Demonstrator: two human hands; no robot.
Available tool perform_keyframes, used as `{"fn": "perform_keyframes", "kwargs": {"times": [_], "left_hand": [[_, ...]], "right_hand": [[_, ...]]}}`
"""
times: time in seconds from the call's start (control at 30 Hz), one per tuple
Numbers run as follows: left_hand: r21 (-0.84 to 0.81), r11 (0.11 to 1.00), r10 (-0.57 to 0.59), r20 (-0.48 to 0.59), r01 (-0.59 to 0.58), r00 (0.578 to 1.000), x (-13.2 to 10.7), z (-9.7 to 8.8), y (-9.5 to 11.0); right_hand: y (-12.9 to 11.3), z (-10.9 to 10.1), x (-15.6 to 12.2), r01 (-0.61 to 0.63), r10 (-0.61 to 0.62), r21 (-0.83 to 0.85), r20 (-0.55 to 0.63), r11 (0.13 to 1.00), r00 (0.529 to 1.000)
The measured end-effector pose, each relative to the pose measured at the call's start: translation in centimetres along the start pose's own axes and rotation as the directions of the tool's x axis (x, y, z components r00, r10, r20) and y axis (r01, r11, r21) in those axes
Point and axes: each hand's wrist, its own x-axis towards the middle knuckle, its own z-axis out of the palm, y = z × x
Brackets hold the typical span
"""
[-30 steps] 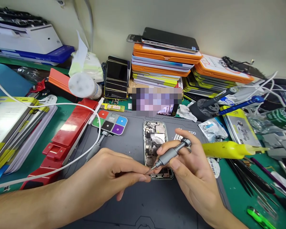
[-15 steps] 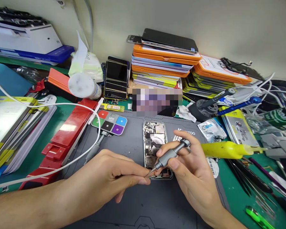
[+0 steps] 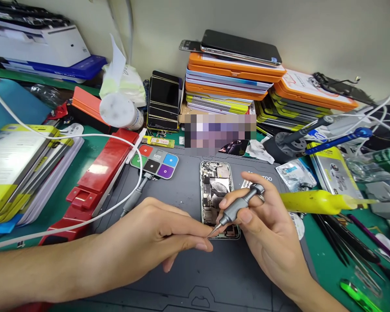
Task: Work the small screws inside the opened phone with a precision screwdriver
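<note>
An opened phone (image 3: 214, 186) with bare boards and parts lies on the grey work mat (image 3: 182, 203). My right hand (image 3: 263, 234) is closed round a grey metal screwdriver (image 3: 238, 207), its tip slanting down to the left at the phone's lower edge. My left hand (image 3: 162, 238) comes in from the left, thumb and forefinger pinched together right at the screwdriver tip. What they pinch is too small to make out.
A colour-button pad (image 3: 154, 160) with a white cable (image 3: 84, 143), a red case (image 3: 97, 177), a yellow tube (image 3: 318, 203), tweezers (image 3: 338, 242) and a green tool (image 3: 357, 294) ring the mat. Stacked orange and yellow boxes (image 3: 234, 82) with a dark phone (image 3: 240, 47) on top stand behind.
The view has shifted slightly, so everything sits a little to the right and higher. Both hands stay at the phone's lower edge, with the pinch at the screwdriver tip kept.
</note>
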Motion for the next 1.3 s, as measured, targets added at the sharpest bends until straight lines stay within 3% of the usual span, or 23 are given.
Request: {"fn": "perform_keyframes", "kwargs": {"times": [0.63,0.87,0.97,1.07,1.17,1.23,1.3], "left_hand": [[0.033,0.997,-0.064,0.012,0.064,0.998,-0.1,0.0,0.1],[0.030,1.000,0.002,0.045,-0.003,0.999,-0.1,0.1,0.1],[0.178,0.978,0.117,-0.030,-0.110,0.993,0.0,0.1,-0.2],[0.531,0.810,0.322,-0.048,-0.249,0.946,0.1,0.2,-0.6],[0.777,0.531,0.433,0.095,-0.339,0.896,-0.1,0.5,-0.8],[0.835,0.424,0.433,0.152,-0.350,0.888,-0.3,0.7,-0.8],[0.858,0.375,0.434,0.173,-0.352,0.884,-0.3,0.7,-0.7]], "right_hand": [[-0.4,0.3,-0.2,-0.074,0.074,0.010,-0.026,0.997,0.997],[-0.3,-0.1,-0.3,-0.020,0.020,-0.020,0.006,1.000,1.000],[-0.4,-0.3,-0.1,0.021,-0.022,-0.032,-0.024,0.999,0.999],[-0.6,-0.6,0.2,0.080,-0.089,-0.080,-0.115,0.994,0.989],[-0.5,-0.8,0.2,0.215,-0.261,-0.228,-0.195,0.950,0.945],[-0.2,-0.8,-0.1,0.335,-0.420,-0.391,-0.157,0.857,0.894],[0.1,-0.9,-0.6,0.445,-0.549,-0.540,-0.039,0.715,0.835]]}}
